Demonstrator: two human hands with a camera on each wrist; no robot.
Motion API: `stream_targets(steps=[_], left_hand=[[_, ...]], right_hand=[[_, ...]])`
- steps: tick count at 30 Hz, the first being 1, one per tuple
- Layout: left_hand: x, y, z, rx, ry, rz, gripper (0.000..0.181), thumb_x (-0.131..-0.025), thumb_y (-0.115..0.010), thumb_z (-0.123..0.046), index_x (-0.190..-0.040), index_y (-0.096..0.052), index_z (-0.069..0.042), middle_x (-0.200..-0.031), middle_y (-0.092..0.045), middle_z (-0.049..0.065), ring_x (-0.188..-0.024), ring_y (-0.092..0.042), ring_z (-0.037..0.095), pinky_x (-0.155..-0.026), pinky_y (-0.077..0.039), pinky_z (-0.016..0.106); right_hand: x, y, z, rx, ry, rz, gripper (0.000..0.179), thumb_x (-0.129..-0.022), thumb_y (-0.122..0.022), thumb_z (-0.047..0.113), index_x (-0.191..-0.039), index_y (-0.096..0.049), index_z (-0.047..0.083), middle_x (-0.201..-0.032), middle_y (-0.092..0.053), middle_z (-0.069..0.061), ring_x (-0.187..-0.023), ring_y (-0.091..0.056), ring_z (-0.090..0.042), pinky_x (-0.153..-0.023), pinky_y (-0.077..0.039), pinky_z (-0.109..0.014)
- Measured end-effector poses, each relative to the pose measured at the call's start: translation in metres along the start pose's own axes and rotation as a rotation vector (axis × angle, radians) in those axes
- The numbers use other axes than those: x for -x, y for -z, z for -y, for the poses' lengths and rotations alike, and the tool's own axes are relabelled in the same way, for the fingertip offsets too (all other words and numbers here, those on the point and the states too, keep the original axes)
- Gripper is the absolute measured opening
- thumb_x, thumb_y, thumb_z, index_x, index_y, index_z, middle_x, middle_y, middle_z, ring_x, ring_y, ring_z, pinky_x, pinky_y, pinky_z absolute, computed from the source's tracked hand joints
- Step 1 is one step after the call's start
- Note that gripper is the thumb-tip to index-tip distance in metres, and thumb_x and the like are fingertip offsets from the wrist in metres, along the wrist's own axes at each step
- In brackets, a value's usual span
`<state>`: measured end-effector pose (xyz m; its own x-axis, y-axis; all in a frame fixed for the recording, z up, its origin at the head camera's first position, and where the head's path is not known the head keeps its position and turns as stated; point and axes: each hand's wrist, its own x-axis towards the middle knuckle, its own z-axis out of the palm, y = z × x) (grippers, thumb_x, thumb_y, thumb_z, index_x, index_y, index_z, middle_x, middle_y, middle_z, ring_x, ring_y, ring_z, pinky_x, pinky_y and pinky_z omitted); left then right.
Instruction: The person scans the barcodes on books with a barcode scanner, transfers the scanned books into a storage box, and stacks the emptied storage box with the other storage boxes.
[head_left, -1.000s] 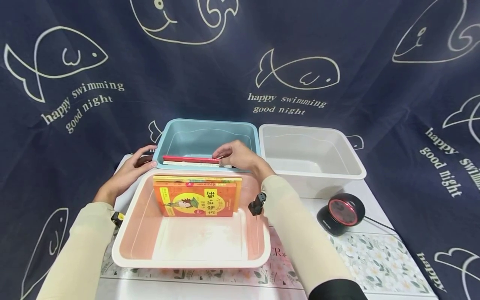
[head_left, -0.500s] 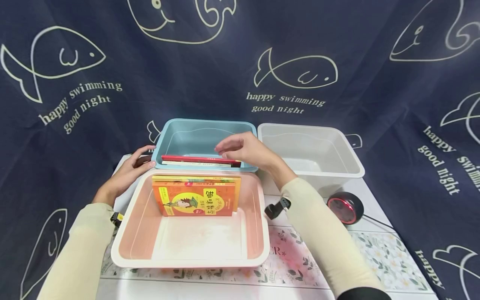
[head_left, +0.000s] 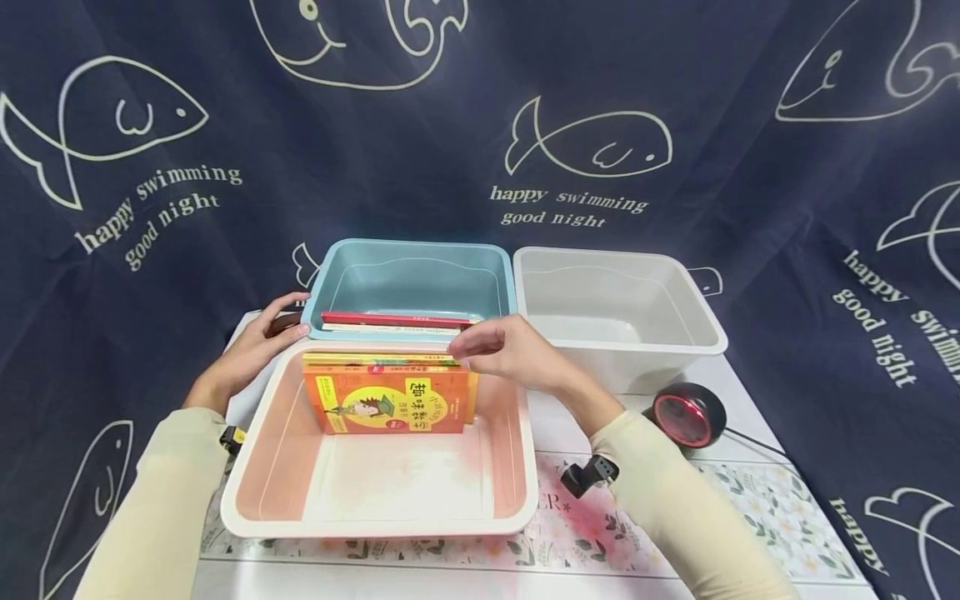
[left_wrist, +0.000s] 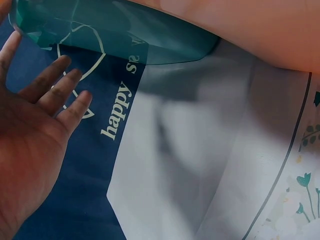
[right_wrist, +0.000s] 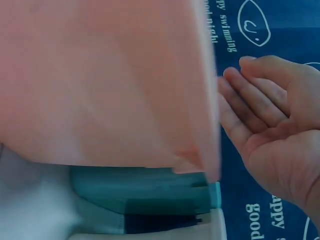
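Note:
In the head view, an orange picture book (head_left: 390,404) with a cartoon figure stands upright in the pink bin (head_left: 375,527), with yellow-edged books (head_left: 375,358) right behind it. My right hand (head_left: 517,354) is over that bin's far right part, fingertips at the books' top right corner. The right wrist view shows its fingers (right_wrist: 255,100) loosely bent, with nothing between them. Behind, a blue bin (head_left: 420,254) holds a red book (head_left: 390,318) and a white-edged one (head_left: 390,329) along its near wall. My left hand (head_left: 262,346) rests with spread fingers at the blue bin's left rim.
A light grey bin (head_left: 622,342) stands right of the blue one. Nearer the front is a round black device (head_left: 686,414) with a red glowing face and a cable. A dark curtain (head_left: 420,167) with fish drawings hangs behind the table (head_left: 765,517).
My right hand has let go of the red book, risen out of the blue bin and come nearer to the books in the pink bin. The left hand stays at the blue rim.

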<state>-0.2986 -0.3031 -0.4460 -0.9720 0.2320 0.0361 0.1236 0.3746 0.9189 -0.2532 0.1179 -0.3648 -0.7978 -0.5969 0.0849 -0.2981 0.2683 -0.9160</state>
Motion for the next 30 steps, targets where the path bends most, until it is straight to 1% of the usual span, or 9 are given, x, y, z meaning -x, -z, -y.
stream_targets(steps=[4, 11, 14, 17, 23, 26, 30], left_hand=[[0.0, -0.002, 0.0, 0.004, -0.004, 0.002, 0.063, -0.104, -0.06, -0.034, -0.158, -0.03, -0.026, -0.152, -0.042, 0.023, -0.126, -0.048, 0.016, -0.084, -0.048, 0.015], [0.001, -0.002, -0.001, -0.012, 0.009, -0.004, 0.064, -0.103, -0.06, -0.036, -0.158, -0.029, -0.028, -0.151, -0.043, 0.022, -0.127, -0.048, 0.019, -0.084, -0.048, 0.015], [0.001, -0.001, -0.001, -0.009, 0.006, -0.007, 0.063, -0.103, -0.06, -0.036, -0.158, -0.029, -0.029, -0.151, -0.043, 0.023, -0.125, -0.049, 0.015, -0.084, -0.048, 0.014], [0.001, -0.001, -0.001, 0.001, -0.001, -0.009, 0.063, -0.103, -0.06, -0.034, -0.158, -0.03, -0.029, -0.15, -0.043, 0.024, -0.121, -0.05, 0.008, -0.084, -0.048, 0.015], [0.002, -0.002, -0.001, 0.009, -0.003, -0.004, 0.062, -0.104, -0.06, -0.034, -0.158, -0.03, -0.029, -0.15, -0.043, 0.024, -0.118, -0.051, 0.004, -0.086, -0.048, 0.015], [0.002, -0.002, -0.002, 0.005, -0.002, -0.005, 0.063, -0.104, -0.059, -0.034, -0.159, -0.029, -0.028, -0.15, -0.043, 0.025, -0.119, -0.051, 0.005, -0.085, -0.048, 0.015], [0.001, -0.005, -0.002, 0.01, 0.009, 0.001, 0.066, -0.104, -0.059, -0.035, -0.16, -0.026, -0.027, -0.151, -0.042, 0.024, -0.121, -0.051, 0.01, -0.085, -0.049, 0.016]], right_hand=[[0.003, -0.006, -0.007, 0.012, -0.019, -0.019, 0.026, -0.089, -0.068, -0.007, -0.115, -0.072, -0.005, -0.11, -0.074, -0.017, -0.104, -0.071, -0.028, -0.088, -0.057, -0.032], [0.002, -0.013, -0.008, 0.008, -0.019, -0.018, 0.028, -0.088, -0.069, -0.007, -0.116, -0.072, -0.006, -0.11, -0.074, -0.017, -0.103, -0.071, -0.029, -0.088, -0.056, -0.032], [0.001, -0.015, -0.008, 0.004, -0.014, -0.017, 0.028, -0.087, -0.071, -0.007, -0.115, -0.072, -0.006, -0.109, -0.074, -0.017, -0.104, -0.071, -0.028, -0.089, -0.056, -0.032], [-0.001, -0.019, -0.008, 0.025, -0.008, -0.011, 0.027, -0.087, -0.072, -0.005, -0.115, -0.073, -0.004, -0.108, -0.075, -0.015, -0.102, -0.072, -0.026, -0.088, -0.056, -0.031], [-0.007, -0.031, -0.01, 0.1, -0.025, -0.003, 0.027, -0.087, -0.074, -0.003, -0.114, -0.076, 0.002, -0.107, -0.076, -0.007, -0.099, -0.072, -0.015, -0.087, -0.056, -0.028], [-0.01, -0.039, -0.01, 0.129, -0.049, 0.003, 0.03, -0.087, -0.075, -0.001, -0.116, -0.076, 0.006, -0.11, -0.075, -0.002, -0.1, -0.07, -0.011, -0.088, -0.055, -0.027], [-0.013, -0.049, -0.013, 0.181, -0.148, -0.009, 0.031, -0.087, -0.077, 0.006, -0.116, -0.078, 0.016, -0.111, -0.074, 0.007, -0.098, -0.068, -0.005, -0.087, -0.055, -0.027]])
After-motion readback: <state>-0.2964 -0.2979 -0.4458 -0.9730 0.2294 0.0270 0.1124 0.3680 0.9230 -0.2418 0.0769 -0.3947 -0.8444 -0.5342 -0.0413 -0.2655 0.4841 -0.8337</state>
